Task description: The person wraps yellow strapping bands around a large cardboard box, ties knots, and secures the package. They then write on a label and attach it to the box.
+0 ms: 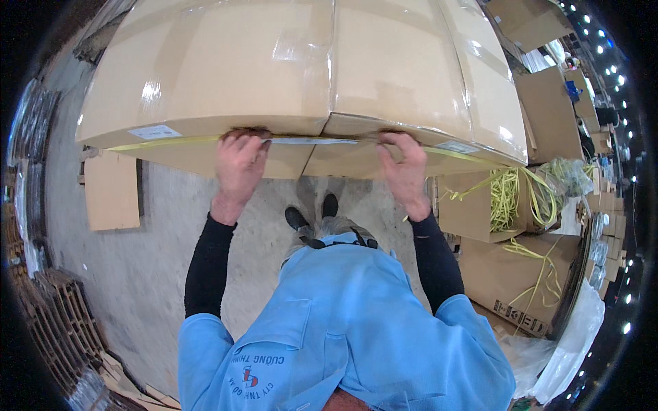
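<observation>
Two large brown cartons point(253, 68) stand side by side in front of me, with clear tape over their seams. A yellow strapping band point(179, 140) runs across their near side, a little under the top edge. My left hand point(240, 161) is closed on the band, left of the seam between the cartons. To the right of that seam, my right hand point(404, 168) has its fingers curled in a pinch on the same band. Between the two hands lies a whitish strip point(312, 141). The fingertips are partly hidden against the cardboard.
On the right, an opened carton point(466, 205) holds loose yellow strapping point(505, 198), with plastic film point(569, 177) beside it. A flat cardboard sheet point(112, 192) lies on the concrete floor point(181, 212) at left. Wooden pallets point(62, 308) are stacked farther left.
</observation>
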Demonstrator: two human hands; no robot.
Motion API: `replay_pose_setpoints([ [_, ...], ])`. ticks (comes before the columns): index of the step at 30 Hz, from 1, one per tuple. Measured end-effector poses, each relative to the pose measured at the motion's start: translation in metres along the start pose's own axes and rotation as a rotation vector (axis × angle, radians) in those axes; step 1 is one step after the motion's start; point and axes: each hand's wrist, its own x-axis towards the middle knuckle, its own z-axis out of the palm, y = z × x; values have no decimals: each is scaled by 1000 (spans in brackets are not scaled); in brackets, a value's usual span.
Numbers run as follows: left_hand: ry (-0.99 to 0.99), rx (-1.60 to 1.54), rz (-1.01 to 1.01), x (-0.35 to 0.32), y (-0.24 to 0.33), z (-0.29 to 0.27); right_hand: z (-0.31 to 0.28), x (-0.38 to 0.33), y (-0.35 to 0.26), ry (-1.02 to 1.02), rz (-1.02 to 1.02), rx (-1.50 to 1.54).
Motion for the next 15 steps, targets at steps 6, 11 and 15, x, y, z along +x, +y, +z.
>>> replay_pose_setpoints([
  [6, 171, -3, -316, -58, -20, -17, -34, -4, 20, 107, 44, 3],
  [11, 118, -83, -724, -175, -22, -7, -44, -6, 26, 140, 97, 115],
  [15, -120, -120, -1188, -330, 5, 31, -42, -22, 33, 132, 42, 114],
])
